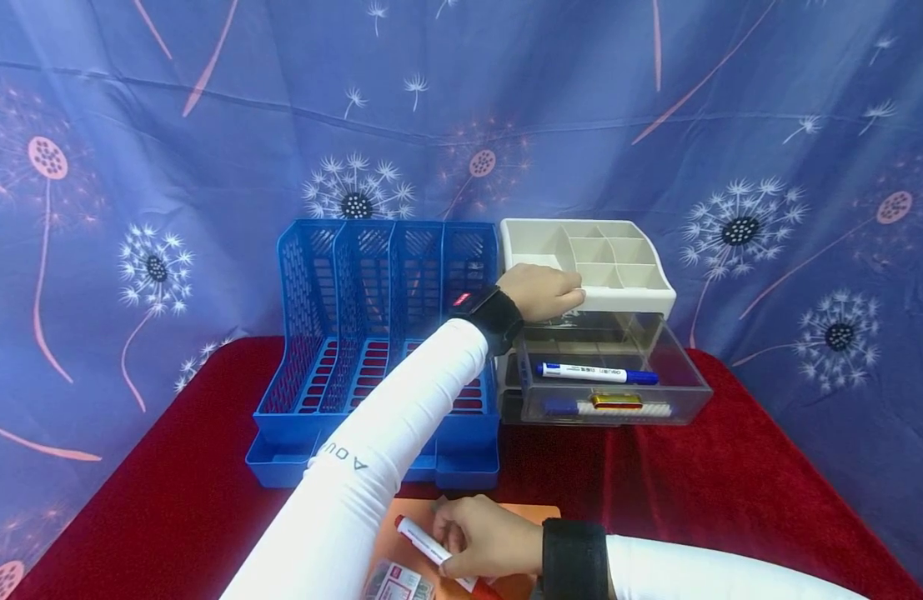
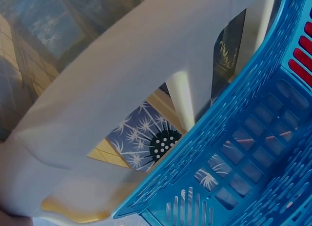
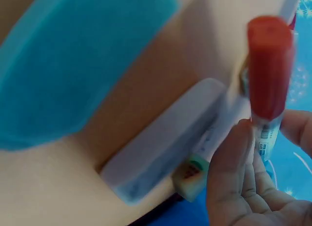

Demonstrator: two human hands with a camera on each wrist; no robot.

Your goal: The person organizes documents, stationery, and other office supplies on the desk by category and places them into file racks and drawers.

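Observation:
My left hand (image 1: 539, 292) grips the front rim of a white desk organizer (image 1: 629, 298), near its left compartment. Below, a transparent drawer (image 1: 689, 387) is pulled out, and a blue-capped whiteboard marker (image 1: 596, 373) lies in it. Another white-and-blue marker shape shows through the drawer's front; I cannot tell whether it is a second marker. My right hand (image 1: 491, 533) pinches a red marker (image 1: 423, 540) between thumb and fingers, low over an orange surface (image 1: 536, 510). In the right wrist view the marker's red end (image 3: 269, 65) points up from the fingers. The left fingertips are mostly hidden.
A blue file rack (image 1: 378, 425) with several slots stands left of the organizer. A clear box with labels (image 1: 397, 583) lies by the right hand. In the right wrist view are a pale bar (image 3: 161, 143) and a small printed block (image 3: 190, 177). Red cloth (image 1: 206, 433) covers the table.

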